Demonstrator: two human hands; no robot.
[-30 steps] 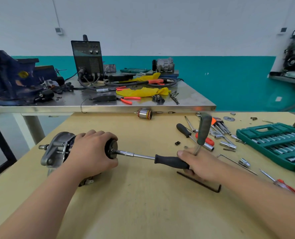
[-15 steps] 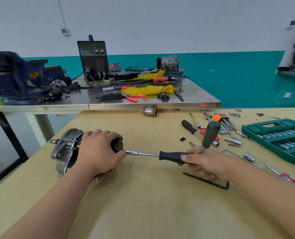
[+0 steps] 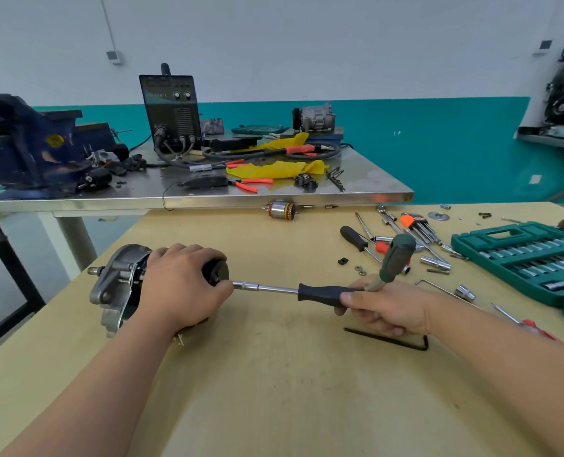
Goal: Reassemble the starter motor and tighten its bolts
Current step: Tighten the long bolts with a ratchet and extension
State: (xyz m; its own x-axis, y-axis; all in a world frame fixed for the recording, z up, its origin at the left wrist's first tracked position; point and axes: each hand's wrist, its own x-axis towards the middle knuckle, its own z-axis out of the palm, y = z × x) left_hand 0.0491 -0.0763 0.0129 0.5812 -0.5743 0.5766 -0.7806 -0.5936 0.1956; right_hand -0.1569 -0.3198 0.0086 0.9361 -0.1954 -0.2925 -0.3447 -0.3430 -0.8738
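Observation:
The starter motor (image 3: 119, 280) lies on its side on the wooden table (image 3: 274, 374), grey nose housing to the left and black end cap to the right. My left hand (image 3: 178, 285) grips its black body from above. A black-handled socket driver (image 3: 320, 293) runs level from the right, its chrome shaft tip meeting the end cap. My right hand (image 3: 383, 308) holds that black handle and also a green-handled tool (image 3: 396, 257) that sticks up and to the right from the fist.
A black hex key (image 3: 389, 339) lies just in front of my right hand. Loose sockets, screwdrivers and hex keys (image 3: 416, 225) lie scattered at the right, beside a green socket case (image 3: 521, 255). An armature (image 3: 279, 209) rests at the table's far edge. Behind stands a steel bench (image 3: 208, 196) with a vise and welder.
The view has shifted slightly. The green-handled tool in my right hand has tilted further to the right. The motor and both grips look unchanged.

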